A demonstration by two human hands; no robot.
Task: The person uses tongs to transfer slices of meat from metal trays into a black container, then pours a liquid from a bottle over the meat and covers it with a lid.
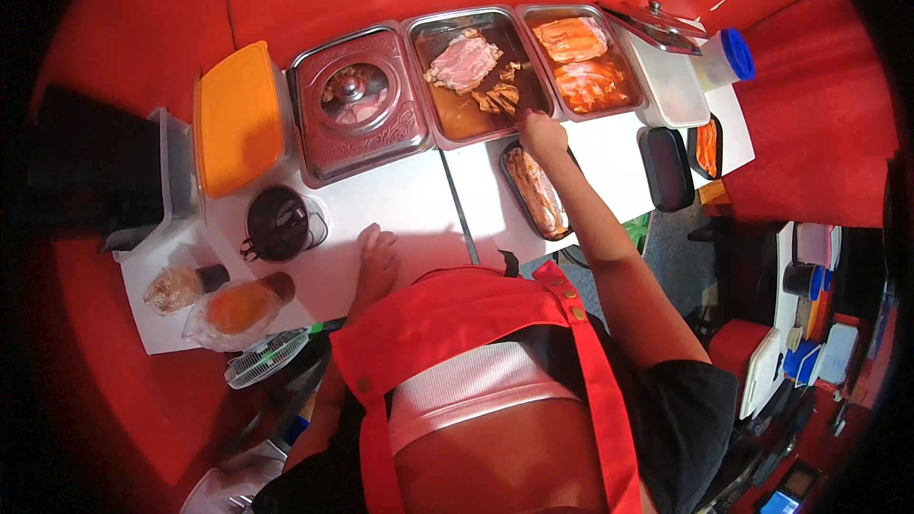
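Observation:
My right hand (543,134) is curled at the near right edge of a steel food pan (444,130); its fingertips and anything in them are hard to make out. Just beyond it in the pan lie brown sauced meat pieces (498,98) and a slab of pale pink meat (465,61), with brown liquid around them. Below my right forearm, a black oblong container (515,189) holds strips of meat (534,189). My left hand (378,257) rests on the white tabletop (400,193), fingers slightly apart, holding nothing.
Left of the pan stand a lidded steel pan (314,100) and an orange-lidded tub (239,118). A dark pot (275,225) and plastic-wrapped food (232,310) are nearer. To the right are a pan of orange-red meat (591,86), a translucent tub (668,82) and a black container (665,168).

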